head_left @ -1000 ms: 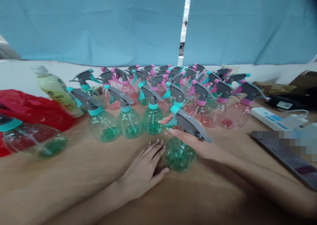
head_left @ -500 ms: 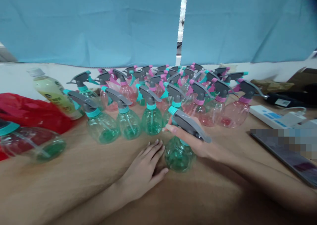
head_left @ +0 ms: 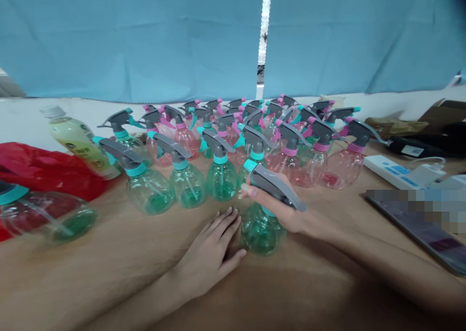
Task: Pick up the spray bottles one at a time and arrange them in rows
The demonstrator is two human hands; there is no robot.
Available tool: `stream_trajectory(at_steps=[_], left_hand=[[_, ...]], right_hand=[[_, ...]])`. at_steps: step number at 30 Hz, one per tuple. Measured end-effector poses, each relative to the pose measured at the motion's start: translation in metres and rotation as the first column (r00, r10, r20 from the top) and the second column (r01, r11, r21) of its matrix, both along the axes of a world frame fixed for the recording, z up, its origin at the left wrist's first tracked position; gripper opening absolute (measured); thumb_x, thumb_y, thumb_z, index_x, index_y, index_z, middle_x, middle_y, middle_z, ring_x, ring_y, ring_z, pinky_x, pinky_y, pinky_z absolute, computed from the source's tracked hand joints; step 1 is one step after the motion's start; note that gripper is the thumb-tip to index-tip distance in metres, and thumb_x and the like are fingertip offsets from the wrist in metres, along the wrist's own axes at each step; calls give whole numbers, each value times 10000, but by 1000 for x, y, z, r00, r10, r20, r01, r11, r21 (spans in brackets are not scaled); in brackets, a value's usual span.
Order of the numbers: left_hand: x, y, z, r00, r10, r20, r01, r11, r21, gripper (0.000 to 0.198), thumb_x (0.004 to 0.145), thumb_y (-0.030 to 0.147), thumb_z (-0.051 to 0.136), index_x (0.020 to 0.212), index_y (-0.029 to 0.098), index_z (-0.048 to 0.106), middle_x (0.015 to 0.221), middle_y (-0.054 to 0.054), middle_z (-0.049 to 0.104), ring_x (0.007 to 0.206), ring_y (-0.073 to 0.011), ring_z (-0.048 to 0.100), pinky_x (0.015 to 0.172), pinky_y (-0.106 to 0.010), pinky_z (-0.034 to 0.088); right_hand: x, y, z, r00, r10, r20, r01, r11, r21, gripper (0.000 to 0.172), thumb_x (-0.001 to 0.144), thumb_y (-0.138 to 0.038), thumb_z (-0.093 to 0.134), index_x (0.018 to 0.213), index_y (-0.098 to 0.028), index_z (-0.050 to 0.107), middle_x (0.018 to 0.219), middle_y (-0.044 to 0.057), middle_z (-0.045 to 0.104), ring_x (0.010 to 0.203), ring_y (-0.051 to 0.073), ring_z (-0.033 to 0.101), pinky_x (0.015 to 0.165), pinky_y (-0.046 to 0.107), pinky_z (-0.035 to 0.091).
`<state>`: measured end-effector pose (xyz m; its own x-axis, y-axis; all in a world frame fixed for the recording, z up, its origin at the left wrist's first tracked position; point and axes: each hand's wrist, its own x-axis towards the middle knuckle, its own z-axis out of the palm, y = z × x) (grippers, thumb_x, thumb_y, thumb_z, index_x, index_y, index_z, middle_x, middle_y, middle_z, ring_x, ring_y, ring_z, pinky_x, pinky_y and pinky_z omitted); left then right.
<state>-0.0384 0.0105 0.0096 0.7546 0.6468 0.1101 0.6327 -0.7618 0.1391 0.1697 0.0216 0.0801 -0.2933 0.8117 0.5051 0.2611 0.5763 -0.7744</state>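
Observation:
Closed around the neck and trigger head of a green spray bottle is my right hand. That bottle stands upright on the table, its grey head with a teal nozzle pointing away to the left. Part of its collar is hidden by my fingers. My left hand lies flat on the wood just left of the bottle's base, fingers stretched out; I cannot tell whether the fingertips touch the bottle. Right behind are more green spray bottles, one close beyond my left fingers, and a pink spray bottle farther right.
Several rows of spray bottles fill the back. At left, a green spray bottle lies tilted by a red plastic bag and a drink bottle. A power strip and a phone lie at right. Blue cloth hangs behind.
The view has shifted very slightly. My right hand stays on the green spray bottle and my left hand rests in the same place on the table.

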Motion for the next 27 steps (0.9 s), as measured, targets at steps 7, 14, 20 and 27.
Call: stream_trajectory(at_steps=[7, 14, 20, 27], left_hand=[[1, 0, 2, 1000, -3, 1, 3, 1000, 13, 533, 967, 431, 466, 1376, 90, 443, 1469, -167, 402, 1360, -300, 363, 1090, -472, 337], [0, -1, 2, 1000, 6, -18, -6, 1000, 22, 512, 964, 433, 468, 1366, 116, 460, 1485, -154, 380, 1363, -296, 358, 1088, -470, 337], [1, -1, 1, 1000, 10, -28, -10, 1000, 10, 510, 957, 436, 484, 1352, 114, 481, 1482, -160, 384, 1354, -308, 372, 1081, -477, 345], [-1, 0, -2, 1000, 0, 6, 0, 1000, 13, 528, 965, 447, 466, 1369, 106, 462, 1481, -160, 387, 1358, -309, 364, 1088, -481, 336]], right_hand=[[-1, -4, 1, 997, 21, -70, -29, 993, -116, 162, 850, -311, 586, 988, -231, 614, 788, 2, 626, 702, 158, 592, 631, 293, 467], [-4, -3, -6, 981, 16, -193, -38, 993, -110, 302, 826, -284, 618, 1122, -224, 614, 1084, 60, 678, 914, 190, 656, 870, 376, 519], [-2, -3, -11, 985, -4, -170, -14, 994, -106, 327, 836, -296, 619, 1152, -209, 628, 1031, 58, 693, 834, 187, 666, 873, 389, 512], [-1, -2, -12, 986, -7, -169, -8, 996, -90, 347, 843, -288, 617, 1180, -204, 617, 1080, 52, 684, 837, 172, 658, 856, 364, 513]])
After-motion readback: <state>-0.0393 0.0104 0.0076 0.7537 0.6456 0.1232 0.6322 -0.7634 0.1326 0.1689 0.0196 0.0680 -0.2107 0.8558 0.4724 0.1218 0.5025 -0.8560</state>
